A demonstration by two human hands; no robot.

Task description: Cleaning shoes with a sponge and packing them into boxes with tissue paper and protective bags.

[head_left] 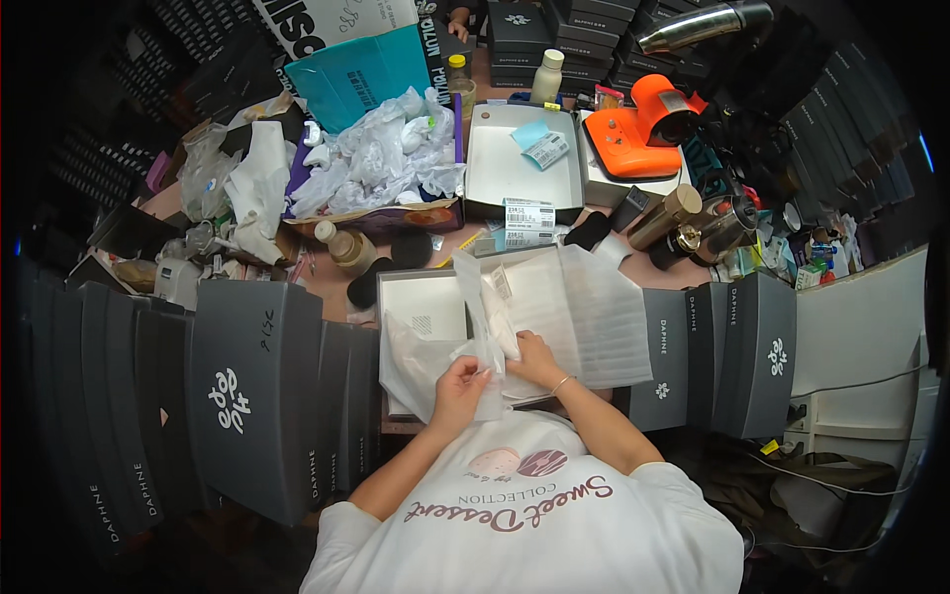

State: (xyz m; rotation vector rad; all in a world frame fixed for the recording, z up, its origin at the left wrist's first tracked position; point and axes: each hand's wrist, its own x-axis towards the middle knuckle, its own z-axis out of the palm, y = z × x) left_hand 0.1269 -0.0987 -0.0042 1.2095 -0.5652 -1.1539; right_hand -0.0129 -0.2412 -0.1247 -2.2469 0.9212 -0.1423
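Observation:
An open shoe box (388, 297) with a pale inside lies in front of me. Translucent white wrapping (606, 322) spreads over its right side and past its edge, and more of it lies on the left. My left hand (459, 394) pinches a fold of this wrapping at the box's near side. Close by, my right hand (537, 362) has its fingers closed round the lower end of a long pale item (498, 315), partly covered by the wrapping. What kind of thing it is I cannot make out.
Dark grey shoe boxes (252, 396) stand on both sides. Beyond lie a bin of crumpled white plastic (381, 163), a white box lid (485, 148) with labels, an orange device (633, 139), a cream bottle (546, 77) and brown jars (665, 216).

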